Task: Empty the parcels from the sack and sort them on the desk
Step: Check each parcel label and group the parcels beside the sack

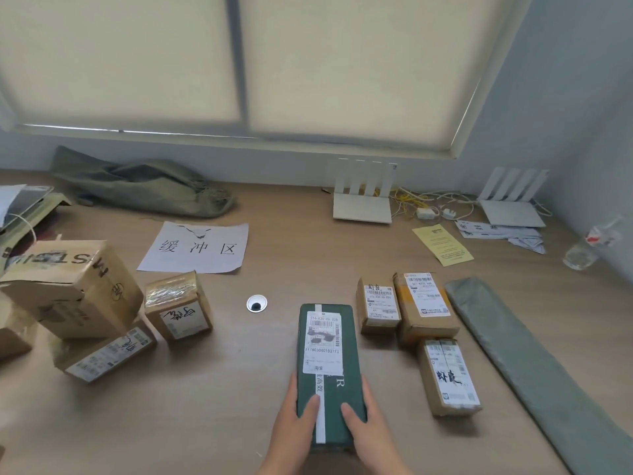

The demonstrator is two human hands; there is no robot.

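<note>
A dark green box [327, 368] with a white shipping label lies lengthwise near the desk's front edge. My left hand [294, 426] and my right hand [368, 430] grip its near end from either side, thumbs on top. Three brown parcels [421, 313] sit in a group just right of it. More cardboard parcels [72, 289] are heaped at the left, with a taped one [178, 310] beside them. The olive sack [144, 183] lies slumped and flat at the back left under the window.
A white paper sign [197, 248] lies mid-desk, a round cable hole [256, 303] below it. Two white routers [363, 197] and cables stand at the back right. A yellow leaflet [443, 245], a plastic bottle [592, 245] and a long grey-green mailer [534, 365] occupy the right side.
</note>
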